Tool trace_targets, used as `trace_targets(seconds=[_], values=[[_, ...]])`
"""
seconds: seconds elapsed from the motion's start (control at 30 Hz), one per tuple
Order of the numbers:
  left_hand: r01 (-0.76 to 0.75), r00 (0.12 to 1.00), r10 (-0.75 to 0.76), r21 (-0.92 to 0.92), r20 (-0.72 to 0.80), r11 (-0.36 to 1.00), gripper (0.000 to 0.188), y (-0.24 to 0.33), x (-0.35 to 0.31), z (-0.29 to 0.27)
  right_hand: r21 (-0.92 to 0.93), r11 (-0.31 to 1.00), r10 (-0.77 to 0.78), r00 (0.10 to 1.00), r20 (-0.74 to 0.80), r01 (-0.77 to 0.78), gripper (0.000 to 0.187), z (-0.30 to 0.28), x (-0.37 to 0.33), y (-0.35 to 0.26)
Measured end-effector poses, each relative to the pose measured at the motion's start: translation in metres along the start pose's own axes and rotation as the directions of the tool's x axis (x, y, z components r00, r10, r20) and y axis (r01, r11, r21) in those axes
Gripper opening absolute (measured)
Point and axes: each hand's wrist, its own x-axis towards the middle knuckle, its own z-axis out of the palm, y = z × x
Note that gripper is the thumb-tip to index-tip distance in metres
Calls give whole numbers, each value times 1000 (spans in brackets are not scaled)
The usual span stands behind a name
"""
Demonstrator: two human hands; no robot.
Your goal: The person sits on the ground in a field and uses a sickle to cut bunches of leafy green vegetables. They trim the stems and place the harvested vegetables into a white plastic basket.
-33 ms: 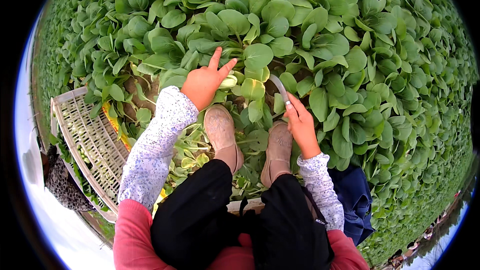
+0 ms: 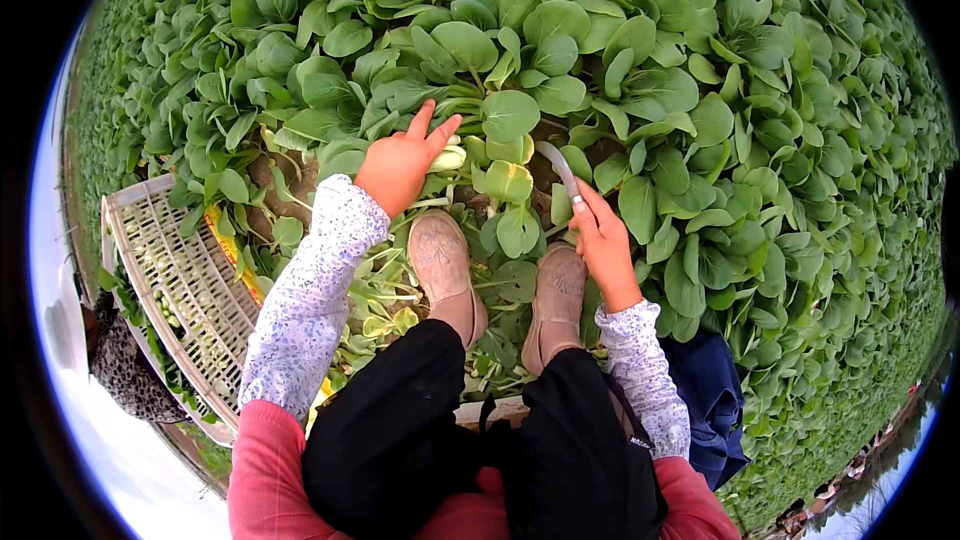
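My left hand (image 2: 397, 165) is closed on a head of bok choy (image 2: 449, 159), its index and middle fingers stretched over the stems. The pale cut-looking base pokes out beside the fingers, and the leaves point away from me. In my right hand (image 2: 606, 245) is a small sickle (image 2: 560, 168), its curved grey blade pointing up and left toward the plants; the fingers hide most of its handle. Between the two hands stands a yellowing leaf (image 2: 508, 181) among green ones, just left of the blade.
Dense bok choy plants (image 2: 700, 90) spread ahead and to the right. A white plastic crate (image 2: 185, 280) with greens stands at my left. My shoes (image 2: 440, 252) rest among loose trimmed leaves (image 2: 385, 315). Dark blue cloth (image 2: 705, 405) lies by my right forearm.
My left hand has shifted slightly left with the bok choy, and the leaves beside it moved a little. The right hand and sickle have barely moved.
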Motion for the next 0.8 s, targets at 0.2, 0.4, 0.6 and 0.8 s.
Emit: trace_targets(seconds=[0.2,0.4,0.6,0.8], values=[[27,995,-36,-96,-94,995,75,-24,-17,31,-212,957,-193,981,31,195,36,23,52,-11],[46,996,-58,-149,-73,988,75,-28,-18,31,-408,880,-241,969,53,241,35,48,83,-13],[42,997,-53,-166,-62,985,73,-26,-16,29,-417,879,-234,971,43,230,34,67,93,-2],[60,978,-124,-340,-169,939,57,-30,-30,27,-502,845,-105,978,181,183,24,68,41,28]])
